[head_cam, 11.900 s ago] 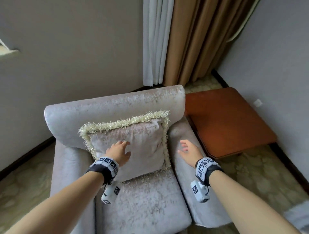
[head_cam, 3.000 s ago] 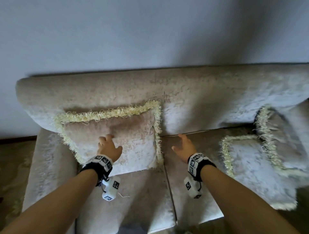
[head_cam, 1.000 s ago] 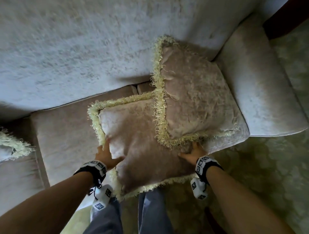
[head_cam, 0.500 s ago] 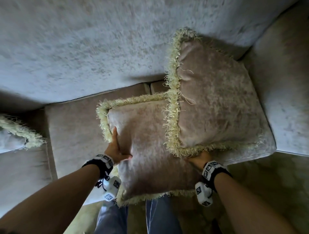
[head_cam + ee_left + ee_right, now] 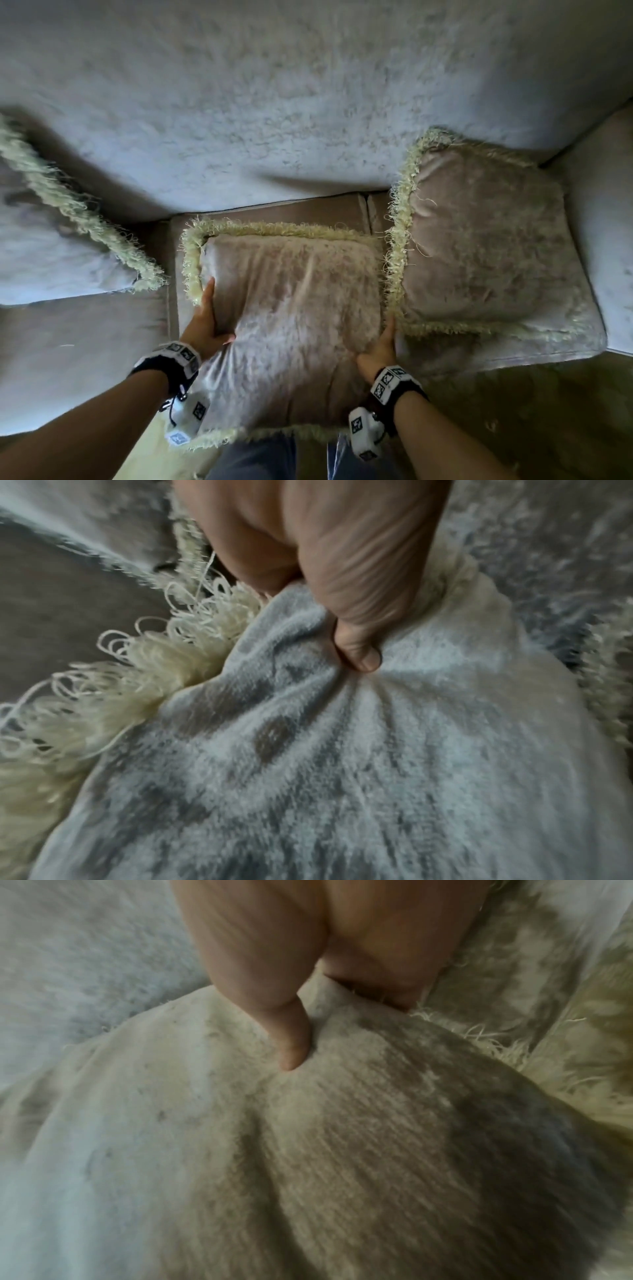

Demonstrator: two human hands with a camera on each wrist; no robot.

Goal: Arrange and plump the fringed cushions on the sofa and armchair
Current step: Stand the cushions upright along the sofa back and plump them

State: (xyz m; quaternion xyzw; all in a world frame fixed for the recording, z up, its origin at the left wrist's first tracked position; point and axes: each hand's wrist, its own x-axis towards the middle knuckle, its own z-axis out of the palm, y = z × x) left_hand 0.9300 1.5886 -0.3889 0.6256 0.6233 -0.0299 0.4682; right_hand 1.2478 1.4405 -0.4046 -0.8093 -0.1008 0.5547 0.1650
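Sofa point(image 5: 308, 102) backrest fills 12 o'clock. Middle cushion point(image 5: 291, 308) lies flat on the seat, its near edge overhanging at 6. Corner cushion point(image 5: 486, 240) at 3, fringes touching. Bare seat at 9. Left hand point(image 5: 205, 325) and right hand point(image 5: 378, 349) grasp the cushion's sides, thumbs dug in.

text: none readable | labels/brands/numbers: none | wristbands point(image 5: 390, 380): black-and-white square marker patterns only, no letters or digits

Patterned greenish carpet point(image 5: 534, 411) lies dim at lower right; daylight falls from above.
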